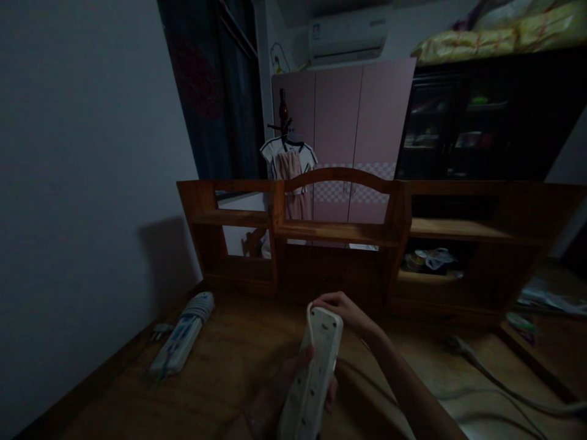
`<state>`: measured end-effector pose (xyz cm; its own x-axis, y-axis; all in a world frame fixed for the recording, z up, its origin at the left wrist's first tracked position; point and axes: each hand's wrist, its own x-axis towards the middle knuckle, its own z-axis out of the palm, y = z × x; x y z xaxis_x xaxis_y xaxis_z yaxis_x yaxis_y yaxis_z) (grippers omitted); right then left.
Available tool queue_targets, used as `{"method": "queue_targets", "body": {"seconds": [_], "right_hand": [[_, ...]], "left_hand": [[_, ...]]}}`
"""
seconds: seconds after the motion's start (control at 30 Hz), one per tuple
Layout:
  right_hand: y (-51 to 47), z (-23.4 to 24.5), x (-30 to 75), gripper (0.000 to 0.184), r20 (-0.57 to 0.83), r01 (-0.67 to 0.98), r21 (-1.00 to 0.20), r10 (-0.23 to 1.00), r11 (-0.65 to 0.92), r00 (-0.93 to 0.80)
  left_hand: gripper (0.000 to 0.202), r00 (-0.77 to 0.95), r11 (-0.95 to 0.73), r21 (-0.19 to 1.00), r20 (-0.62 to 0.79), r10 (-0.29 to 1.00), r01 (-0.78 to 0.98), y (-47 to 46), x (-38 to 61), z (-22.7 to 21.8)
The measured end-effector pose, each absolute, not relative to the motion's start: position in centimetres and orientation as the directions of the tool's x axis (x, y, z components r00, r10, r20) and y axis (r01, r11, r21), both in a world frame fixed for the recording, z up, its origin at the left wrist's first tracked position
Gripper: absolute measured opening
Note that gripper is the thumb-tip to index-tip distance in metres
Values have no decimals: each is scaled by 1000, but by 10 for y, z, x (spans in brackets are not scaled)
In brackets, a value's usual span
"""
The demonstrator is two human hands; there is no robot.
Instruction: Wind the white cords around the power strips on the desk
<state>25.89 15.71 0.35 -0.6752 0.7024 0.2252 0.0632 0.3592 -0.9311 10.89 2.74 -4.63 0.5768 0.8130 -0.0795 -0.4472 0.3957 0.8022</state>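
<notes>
A white power strip (316, 366) is held up over the wooden tabletop, its flat back with screw holes turned towards me. My left hand (298, 366) is wrapped round its middle, thumb on the near side and fingertips showing at the right edge. At the top end, my right hand (342, 308) is closed, its fingers pinching the white cord (309, 318) where it bends over the corner and runs down the left side. Part of the cord is hidden behind the strip and my left hand.
Another power strip (183, 336), its cord wound round it, lies at left near the wall, beside its plug (160, 330). A loose pale cable (495, 385) crosses the table at right. A wooden shelf unit (339, 231) stands along the back, with a plastic bag (435, 258) in its right section.
</notes>
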Motion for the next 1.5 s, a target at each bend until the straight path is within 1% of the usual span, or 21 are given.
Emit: {"method": "queue_targets", "body": {"seconds": [0.2,0.27,0.33,0.43,0.5,0.57,0.6,0.7,0.8,0.87,0.97,1.1,1.2,1.27,1.4,1.5], "right_hand": [[167,-6,262,43,228,67,-936,742,345,-631],[170,-8,263,43,250,56,-930,736,363,-630],[171,-11,264,45,265,80,-915,736,396,-623],[168,-12,264,46,233,224,-868,761,444,-605],[163,-10,261,42,237,328,-799,766,503,-597],[155,-6,258,38,256,425,-715,773,555,-580],[150,-4,257,37,251,477,-679,787,558,-563],[137,4,254,34,206,605,-601,832,523,-515],[130,11,254,29,180,628,-562,821,538,-542],[129,14,255,28,164,629,-551,810,548,-563],[129,16,256,30,146,649,-537,817,539,-557],[122,20,254,31,99,693,-481,818,538,-567],[114,26,253,31,76,770,-349,835,534,-545],[109,33,255,31,85,809,-262,847,527,-524],[99,47,259,27,115,824,-115,832,554,-543],[87,58,258,23,144,792,-34,787,610,-600]], "left_hand": [[66,495,356,820,-104,863,-448,36,110,-44],[62,424,344,817,-137,895,-463,40,107,-41],[59,313,319,818,-180,932,-479,45,104,-37],[56,79,238,856,-227,971,-460,54,95,-34],[54,-83,170,900,-220,972,-402,60,89,-36],[54,-193,120,935,-192,962,-334,62,84,-38],[54,-219,102,945,-176,960,-310,62,83,-40],[53,-183,43,960,-97,978,-278,58,82,-41],[50,-86,-32,968,11,996,-249,53,85,-40],[47,-93,-60,970,39,995,-235,52,86,-39],[46,-145,-65,966,29,989,-251,54,86,-40],[49,-193,-3,949,-61,979,-316,58,86,-41],[51,-277,44,953,-131,952,-300,59,86,-39],[54,-326,60,961,-149,933,-269,59,83,-36],[56,-394,24,977,-108,913,-214,63,72,-30],[54,-445,-16,993,-39,895,-119,68,61,-29]]}}
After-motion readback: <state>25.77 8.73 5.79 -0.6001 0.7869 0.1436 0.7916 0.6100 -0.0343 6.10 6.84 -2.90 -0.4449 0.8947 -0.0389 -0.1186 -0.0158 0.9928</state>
